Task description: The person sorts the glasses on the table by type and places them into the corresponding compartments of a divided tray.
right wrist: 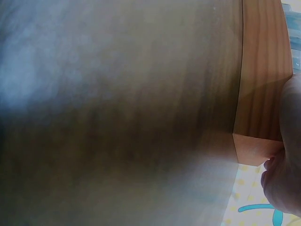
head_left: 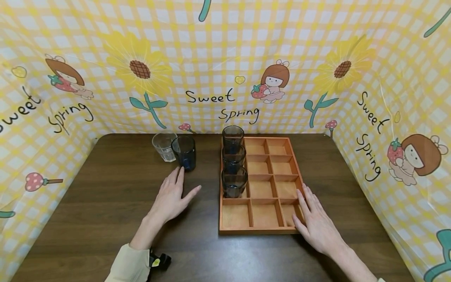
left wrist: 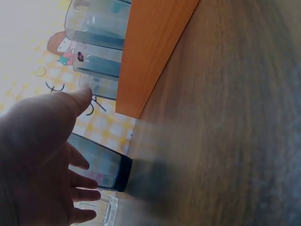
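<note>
My left hand reaches forward over the table with fingers extended and thumb spread, its fingertips right at the base of a dark tinted glass. Beside that glass, slightly behind and to its left, stands a clear glass. In the wooden compartment tray, three dark glasses stand upright in the left column, in the three rear compartments. My right hand rests along the tray's right side near the front corner, fingers fairly straight. In the left wrist view the dark glass lies just beyond my fingers.
The brown table runs back to a yellow checked cloth that hangs behind and along both sides. A black strap device sits at my left wrist by the sleeve.
</note>
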A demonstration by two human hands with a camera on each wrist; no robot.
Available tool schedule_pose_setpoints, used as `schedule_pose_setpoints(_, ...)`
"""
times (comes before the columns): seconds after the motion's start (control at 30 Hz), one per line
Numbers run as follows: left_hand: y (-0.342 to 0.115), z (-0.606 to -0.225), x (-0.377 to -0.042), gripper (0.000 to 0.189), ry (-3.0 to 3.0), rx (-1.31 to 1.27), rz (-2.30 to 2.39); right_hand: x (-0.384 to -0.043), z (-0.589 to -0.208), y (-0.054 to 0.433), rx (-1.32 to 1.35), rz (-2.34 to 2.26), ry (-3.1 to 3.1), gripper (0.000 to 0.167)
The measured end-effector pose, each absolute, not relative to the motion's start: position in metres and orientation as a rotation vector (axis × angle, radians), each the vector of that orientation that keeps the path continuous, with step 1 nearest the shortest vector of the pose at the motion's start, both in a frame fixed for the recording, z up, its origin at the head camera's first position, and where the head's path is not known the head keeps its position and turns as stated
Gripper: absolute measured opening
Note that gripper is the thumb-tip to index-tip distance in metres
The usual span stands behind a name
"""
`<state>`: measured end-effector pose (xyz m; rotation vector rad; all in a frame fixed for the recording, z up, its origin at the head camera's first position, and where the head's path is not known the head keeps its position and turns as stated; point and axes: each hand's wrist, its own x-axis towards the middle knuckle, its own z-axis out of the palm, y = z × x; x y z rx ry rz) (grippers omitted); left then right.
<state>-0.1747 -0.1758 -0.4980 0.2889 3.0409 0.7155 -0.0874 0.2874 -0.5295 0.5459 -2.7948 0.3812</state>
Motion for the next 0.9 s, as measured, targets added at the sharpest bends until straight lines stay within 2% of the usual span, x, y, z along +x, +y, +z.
schedule_pose_setpoints(0.43,-0.19,-0.491,-0.196,0.097,2.992,0.195,1.056,-0.087,-0.528,0.287,0.539,0.388,-2.806,0.08)
schedule_pose_setpoints(0.5,-0.194,-0.496,-0.204,0.096,2.998,0.171,1.139,-0.087,-0.528,0.287,0.538,0.383,-2.803,0.08)
schedule_pose_setpoints(0.63,-0.205,-0.535,-0.228,0.092,3.051,0.049,1.326,-0.087,-0.528,0.286,0.537,0.383,-2.8,0.08)
schedule_pose_setpoints(0.7,-0.202,-0.538,-0.231,0.087,3.005,-0.026,1.484,-0.087,-0.528,0.286,0.537,0.389,-2.804,0.08)
schedule_pose_setpoints(0.9,-0.181,-0.501,-0.219,0.08,2.686,-0.204,1.886,-0.087,-0.527,0.287,0.537,0.395,-2.814,0.08)
